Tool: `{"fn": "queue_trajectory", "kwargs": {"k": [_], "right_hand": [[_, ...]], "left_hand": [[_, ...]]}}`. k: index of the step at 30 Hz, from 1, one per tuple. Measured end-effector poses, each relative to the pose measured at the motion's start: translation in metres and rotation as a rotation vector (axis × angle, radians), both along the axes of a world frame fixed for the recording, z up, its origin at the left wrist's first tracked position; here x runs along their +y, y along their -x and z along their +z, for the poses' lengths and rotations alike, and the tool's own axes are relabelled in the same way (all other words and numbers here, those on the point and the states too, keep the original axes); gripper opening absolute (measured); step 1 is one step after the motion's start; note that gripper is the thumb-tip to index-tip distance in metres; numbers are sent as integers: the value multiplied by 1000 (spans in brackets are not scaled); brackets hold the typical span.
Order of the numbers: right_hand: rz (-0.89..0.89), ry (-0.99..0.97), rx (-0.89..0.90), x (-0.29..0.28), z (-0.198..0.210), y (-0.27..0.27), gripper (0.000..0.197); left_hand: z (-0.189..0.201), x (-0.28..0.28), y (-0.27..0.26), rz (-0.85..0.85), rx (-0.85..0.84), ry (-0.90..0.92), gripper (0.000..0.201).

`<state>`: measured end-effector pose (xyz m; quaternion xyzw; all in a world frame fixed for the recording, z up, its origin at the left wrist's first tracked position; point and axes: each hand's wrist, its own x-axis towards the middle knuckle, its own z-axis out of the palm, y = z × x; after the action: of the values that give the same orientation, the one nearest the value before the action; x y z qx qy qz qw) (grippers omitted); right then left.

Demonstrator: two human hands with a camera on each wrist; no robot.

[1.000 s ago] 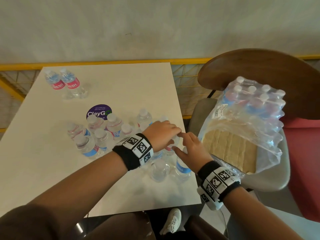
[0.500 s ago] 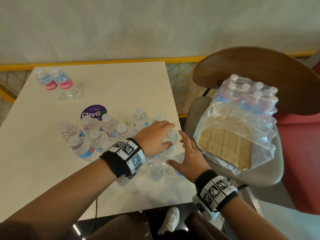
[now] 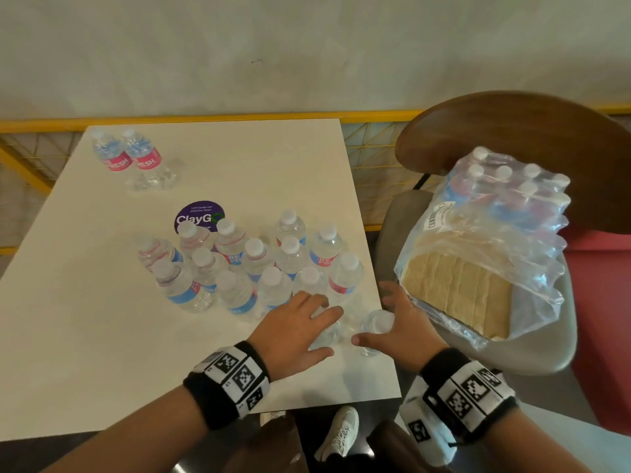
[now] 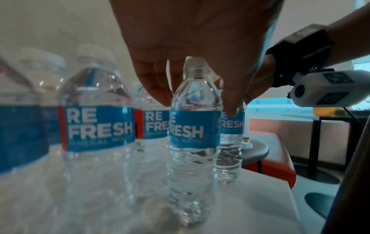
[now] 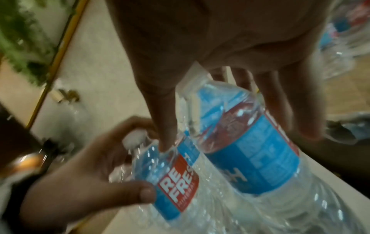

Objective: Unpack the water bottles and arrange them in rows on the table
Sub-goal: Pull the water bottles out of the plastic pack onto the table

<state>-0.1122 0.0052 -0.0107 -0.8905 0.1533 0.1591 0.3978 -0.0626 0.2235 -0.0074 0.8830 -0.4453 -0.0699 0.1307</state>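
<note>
- two bottles upright at far-left corner of counter, touching each other
- bottle cluster mid-counter, just right of purple sticker
- left hand: fingers curled over top of one bottle, near edge
- right hand: fingers wrapped round adjacent bottle
- wrapped pack on chair, right of counter

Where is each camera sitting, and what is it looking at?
Head: sits up high, looks down at the table; shows both forearms, left hand, right hand.
Left wrist: sits low behind the left hand, looks along its fingers at upright bottles.
Right wrist: looks along the right hand, down at a bottle.
Shared: each wrist view also catches the other hand; all show blue-labelled bottles.
</note>
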Motion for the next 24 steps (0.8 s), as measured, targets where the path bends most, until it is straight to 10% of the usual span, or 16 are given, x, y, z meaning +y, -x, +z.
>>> {"fn": "queue_trajectory", "kwargs": {"k": [6,20,24], "right_hand": [[81,19,91,6,12,-6,52],[177,-32,144,52,23,-32,92],[51,-97,77,15,46,-25,68]], "left_hand": [[-12,14,15,186,194,60,47],[8,65,15,378,-99,-76,69],[41,45,18,381,-234,136,60]]}}
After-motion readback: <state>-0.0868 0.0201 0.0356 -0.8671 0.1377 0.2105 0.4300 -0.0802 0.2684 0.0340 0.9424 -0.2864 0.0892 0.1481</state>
